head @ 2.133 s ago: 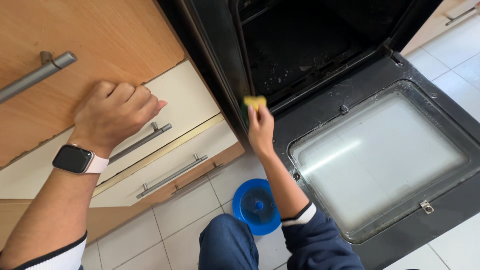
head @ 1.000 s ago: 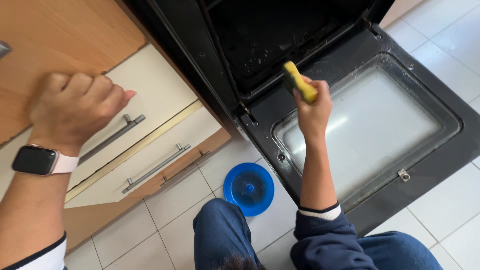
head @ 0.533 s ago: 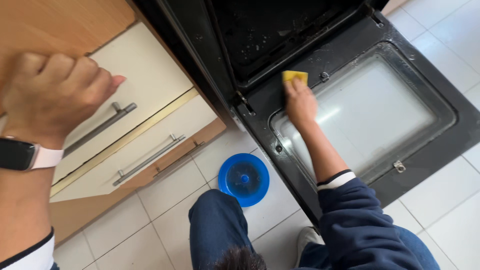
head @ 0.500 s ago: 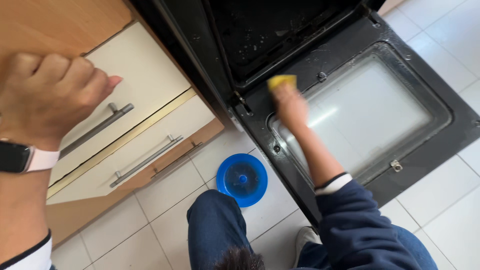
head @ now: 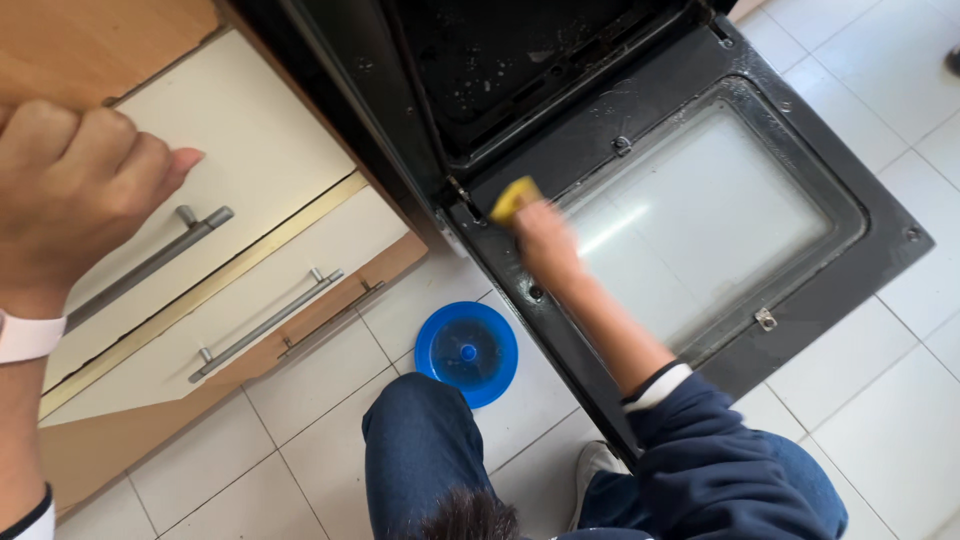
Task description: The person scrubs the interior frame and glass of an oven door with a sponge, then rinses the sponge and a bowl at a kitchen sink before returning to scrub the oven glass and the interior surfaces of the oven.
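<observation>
While blurred, right hand (head: 545, 240) presses yellow sponge (head: 513, 197) on oven door (head: 880, 250).

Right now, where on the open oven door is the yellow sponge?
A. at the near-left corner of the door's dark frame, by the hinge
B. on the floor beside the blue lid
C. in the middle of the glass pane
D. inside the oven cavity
A: the right hand presses the yellow sponge on the oven door frame's corner near the hinge, off the glass pane.
</observation>
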